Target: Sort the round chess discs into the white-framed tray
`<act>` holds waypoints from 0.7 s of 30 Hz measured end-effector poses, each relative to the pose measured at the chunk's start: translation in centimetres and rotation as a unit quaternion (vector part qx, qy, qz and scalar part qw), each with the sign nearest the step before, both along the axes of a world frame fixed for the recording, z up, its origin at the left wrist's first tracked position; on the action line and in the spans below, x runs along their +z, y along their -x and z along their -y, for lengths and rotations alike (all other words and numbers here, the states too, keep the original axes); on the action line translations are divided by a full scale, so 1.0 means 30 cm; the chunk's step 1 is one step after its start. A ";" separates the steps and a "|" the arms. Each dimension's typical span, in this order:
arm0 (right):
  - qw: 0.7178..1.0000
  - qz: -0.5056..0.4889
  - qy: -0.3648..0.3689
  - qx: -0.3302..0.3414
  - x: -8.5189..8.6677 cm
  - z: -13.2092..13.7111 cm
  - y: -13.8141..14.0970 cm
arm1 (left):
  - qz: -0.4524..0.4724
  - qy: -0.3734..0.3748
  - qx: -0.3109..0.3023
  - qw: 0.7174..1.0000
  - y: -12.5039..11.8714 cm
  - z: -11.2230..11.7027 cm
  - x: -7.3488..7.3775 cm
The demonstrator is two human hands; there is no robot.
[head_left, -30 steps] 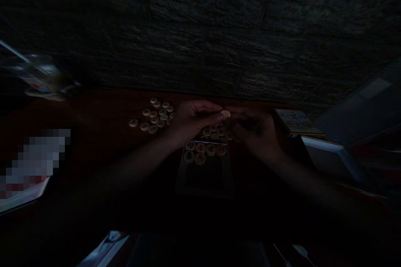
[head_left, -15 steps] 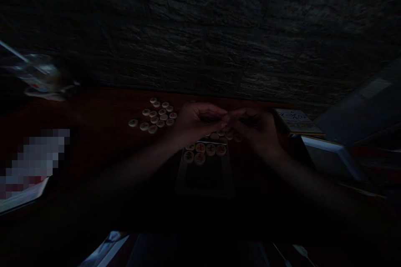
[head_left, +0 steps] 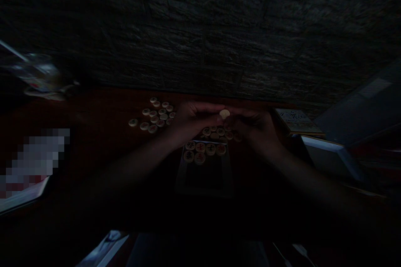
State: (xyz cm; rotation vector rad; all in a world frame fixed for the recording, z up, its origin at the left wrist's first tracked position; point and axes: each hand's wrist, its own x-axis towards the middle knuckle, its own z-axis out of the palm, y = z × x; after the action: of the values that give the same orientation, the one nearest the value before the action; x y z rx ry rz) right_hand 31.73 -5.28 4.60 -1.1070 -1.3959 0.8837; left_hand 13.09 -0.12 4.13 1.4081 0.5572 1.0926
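In the dim head view, a pale round Chinese chess piece (head_left: pixel 224 114) is pinched between my two hands above the table. My left hand (head_left: pixel 196 119) grips it from the left with thumb and fingers. From the right, my right hand (head_left: pixel 253 123) closes on the same piece. Below them lies an open box (head_left: pixel 204 187) with several pieces in two rows at its far end, marked in red and black. Behind that box are more loose pieces (head_left: pixel 214 135), partly hidden by my right hand. Another group of pieces (head_left: pixel 153 119) is spread left of my left hand.
A box lid with writing (head_left: pixel 296 121) and an open tray (head_left: pixel 328 158) are on the right. At far left stands a clear plastic cup (head_left: pixel 40 73) with a straw. A rough stone wall (head_left: pixel 200 29) rises behind the wooden table (head_left: pixel 103 112).
The chess piece, hidden by my fingers before, now shows its pale face between them. My fingers have spread slightly around it, and more of the pieces behind the box are visible.
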 end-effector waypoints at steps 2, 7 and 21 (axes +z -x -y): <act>1.000 -0.001 -0.003 0.004 -0.003 -0.002 -0.004 | 0.018 0.026 -0.013 0.999 -0.001 0.006 0.005; 1.000 -0.016 -0.021 0.009 -0.007 -0.006 -0.006 | 0.039 0.041 -0.024 0.998 -0.003 0.012 0.009; 0.999 -0.029 -0.015 -0.021 0.007 0.002 0.008 | -0.023 -0.070 -0.043 0.996 -0.001 0.002 0.004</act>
State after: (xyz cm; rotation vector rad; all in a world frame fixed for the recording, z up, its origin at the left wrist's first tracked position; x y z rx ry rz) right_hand 31.48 -5.34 4.81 -1.0755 -1.3307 0.8550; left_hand 13.12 -0.18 4.24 1.5678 0.4552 1.0481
